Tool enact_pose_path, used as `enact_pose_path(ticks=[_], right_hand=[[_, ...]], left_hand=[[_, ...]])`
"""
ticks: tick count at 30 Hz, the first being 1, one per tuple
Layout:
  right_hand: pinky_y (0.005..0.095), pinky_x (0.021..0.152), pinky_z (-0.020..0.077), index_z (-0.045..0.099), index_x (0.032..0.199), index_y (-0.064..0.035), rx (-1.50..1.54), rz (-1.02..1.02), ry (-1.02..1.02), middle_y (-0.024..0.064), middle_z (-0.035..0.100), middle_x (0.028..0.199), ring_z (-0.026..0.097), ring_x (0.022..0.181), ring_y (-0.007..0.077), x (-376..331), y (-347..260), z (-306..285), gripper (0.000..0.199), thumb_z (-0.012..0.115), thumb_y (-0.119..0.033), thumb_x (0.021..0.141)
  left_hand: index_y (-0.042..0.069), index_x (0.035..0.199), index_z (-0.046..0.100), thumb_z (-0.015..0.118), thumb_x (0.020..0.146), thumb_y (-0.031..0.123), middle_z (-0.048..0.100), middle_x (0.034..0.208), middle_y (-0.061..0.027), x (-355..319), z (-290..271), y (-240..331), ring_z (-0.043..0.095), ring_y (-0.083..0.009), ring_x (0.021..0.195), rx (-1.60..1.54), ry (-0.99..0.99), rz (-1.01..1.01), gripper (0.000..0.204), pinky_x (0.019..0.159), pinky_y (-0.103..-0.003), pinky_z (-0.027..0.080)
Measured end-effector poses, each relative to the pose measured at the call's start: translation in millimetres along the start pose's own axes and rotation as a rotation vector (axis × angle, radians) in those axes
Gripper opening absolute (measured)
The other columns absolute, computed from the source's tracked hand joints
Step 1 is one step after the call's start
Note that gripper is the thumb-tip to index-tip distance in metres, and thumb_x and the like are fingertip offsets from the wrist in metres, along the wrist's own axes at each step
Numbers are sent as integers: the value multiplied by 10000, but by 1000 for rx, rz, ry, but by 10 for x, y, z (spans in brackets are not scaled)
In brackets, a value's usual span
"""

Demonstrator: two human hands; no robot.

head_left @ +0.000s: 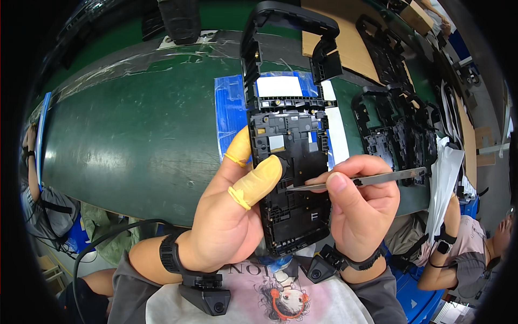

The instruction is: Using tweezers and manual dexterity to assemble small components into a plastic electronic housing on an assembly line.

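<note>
Nearest, left hand (226, 216), yellow finger cots on thumb and forefinger, gripping black plastic frame (288, 162) upright over green table (135, 140). Right hand (361, 208) pinching metal tweezers (359, 180), tip touching frame's middle. Beyond: blue mat (231, 113) behind frame, stacked black frames (396, 135) right, cardboard (350, 46) farther back.
</note>
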State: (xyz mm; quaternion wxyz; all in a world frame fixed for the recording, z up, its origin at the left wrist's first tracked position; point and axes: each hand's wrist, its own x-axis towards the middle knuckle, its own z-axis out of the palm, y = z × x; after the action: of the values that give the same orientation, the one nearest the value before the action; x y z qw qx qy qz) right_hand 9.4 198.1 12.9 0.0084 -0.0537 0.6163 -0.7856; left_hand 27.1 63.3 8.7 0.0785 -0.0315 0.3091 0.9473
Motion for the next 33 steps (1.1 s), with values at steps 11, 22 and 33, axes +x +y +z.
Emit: enact_pose_path(ticks=[11, 22, 33], right_hand=[[169, 485, 412, 494, 852, 41, 16, 17, -55, 119, 572, 733, 525, 578, 81, 3, -96, -79, 138, 560, 36, 731], [171, 430, 319, 445, 845, 7, 210, -222, 140, 219, 559, 732, 373, 432, 69, -24, -149, -579, 170, 551, -90, 755], [220, 522, 424, 440, 850, 7, 149, -450, 48, 242, 572, 767, 516, 539, 136, -158, -240, -617, 203, 589, -20, 715]], left_hand=[[32, 1240, 219, 405, 700, -116, 416, 1146, -100, -17, -73, -26, 429, -180, 1050, 177, -1, 57, 589, 882, -301, 337], [35, 1182, 307, 511, 690, 28, 483, 1037, -118, 326, 23, 123, 504, -218, 942, 195, -27, 6, 532, 815, -334, 421], [61, 1258, 178, 469, 700, -21, 371, 1184, -161, 392, 492, -20, 424, -282, 1064, 255, -212, 178, 635, 875, -402, 381]])
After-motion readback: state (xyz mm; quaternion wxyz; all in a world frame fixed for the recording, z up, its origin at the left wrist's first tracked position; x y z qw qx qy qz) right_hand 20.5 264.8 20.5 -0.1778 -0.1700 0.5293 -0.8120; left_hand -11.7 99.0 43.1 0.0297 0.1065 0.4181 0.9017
